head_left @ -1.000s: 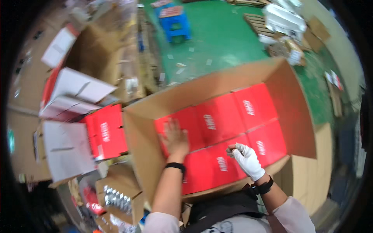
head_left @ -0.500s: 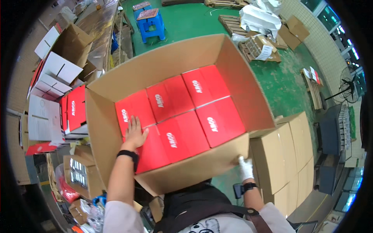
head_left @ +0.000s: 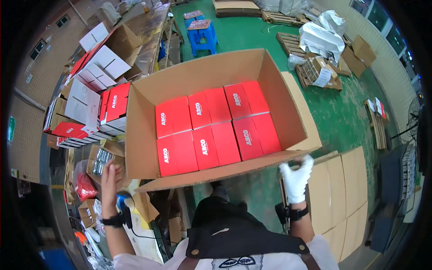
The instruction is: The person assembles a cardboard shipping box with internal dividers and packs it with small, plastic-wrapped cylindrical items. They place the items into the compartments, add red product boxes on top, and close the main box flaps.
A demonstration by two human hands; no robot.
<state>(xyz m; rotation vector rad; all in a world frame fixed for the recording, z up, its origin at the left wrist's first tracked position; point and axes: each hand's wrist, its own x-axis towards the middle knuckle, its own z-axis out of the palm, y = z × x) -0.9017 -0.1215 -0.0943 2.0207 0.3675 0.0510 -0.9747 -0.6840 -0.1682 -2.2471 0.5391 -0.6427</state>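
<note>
A big open cardboard carton (head_left: 216, 173) stands in front of me, with several red boxes (head_left: 211, 146) packed in two rows inside it. Outside the carton's left wall is my bare left hand (head_left: 111, 177), raised, its fingers apart from the cardboard and nothing seen in them. My right hand (head_left: 297, 180), in a white glove, is close by the near right corner of the carton. Its thumb and fingers are spread in a curve with nothing visible between them; whether it touches the cardboard edge I cannot tell.
White-and-red boxes (head_left: 85, 105) are piled to the left, beside a long wooden table (head_left: 153, 38). Closed brown cartons (head_left: 333, 193) stand at the right. Blue stools (head_left: 201, 38) and a loaded pallet (head_left: 310, 76) are farther off on the green floor.
My left hand has left the red boxes and moved out beyond the carton's left side. The right hand has come up and opened. The carton's near flap now leans outward toward me.
</note>
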